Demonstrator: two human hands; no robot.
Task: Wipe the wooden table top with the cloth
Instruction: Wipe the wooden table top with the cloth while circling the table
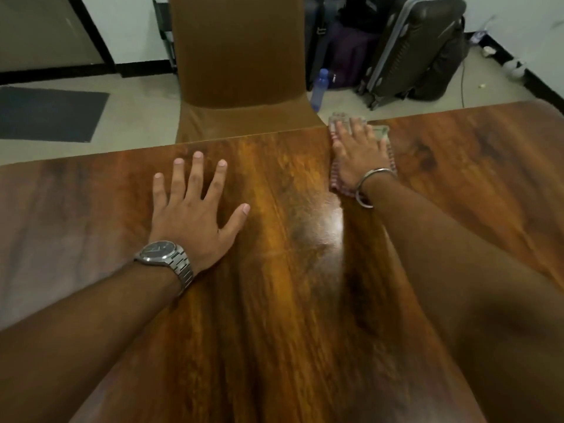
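Head view, and I've got my right hand (357, 154) pressed flat on the cloth (338, 183), fingers spread, pinning it to the table (290, 300) rather than gripping it. The cloth sits right at the far edge, its top corner poking just past the rim toward the chair (241, 56). It runs long-ways away from me, in line with my forearm, and the hand covers most of it. My left hand (195, 209) is open too, palm down on bare wood, well apart from the cloth and nearer to me, so I read it as a brace. The right arm is at full reach, so as I judge it the only useful stroke is back toward me or sideways. A big stretch on the right and the whole near side look unwiped to me, though I can't tell for sure.
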